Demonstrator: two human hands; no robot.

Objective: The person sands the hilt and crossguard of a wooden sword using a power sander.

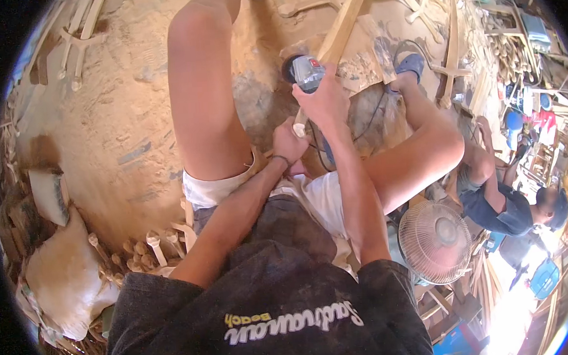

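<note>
My right hand point(325, 101) is wrapped round the body of a grey power grinder point(307, 72) with a dark round disc on its left side. Below it, my left hand point(290, 140) grips the near end of a long pale wooden piece point(345, 29), whose rounded knob shows beside my fingers. The wood slants up and right between my bare legs, past the grinder. Whether the disc touches the wood cannot be made out, as my right hand and the tool cover the middle of the piece.
Sword-shaped wooden pieces point(452, 72) lie at the right and far left on the dusty floor point(127, 121). Several knobbed ends stand near my left elbow, by a pale sack point(67, 272). A fan point(435, 241) is close on my right; beyond it sits another person point(501, 208).
</note>
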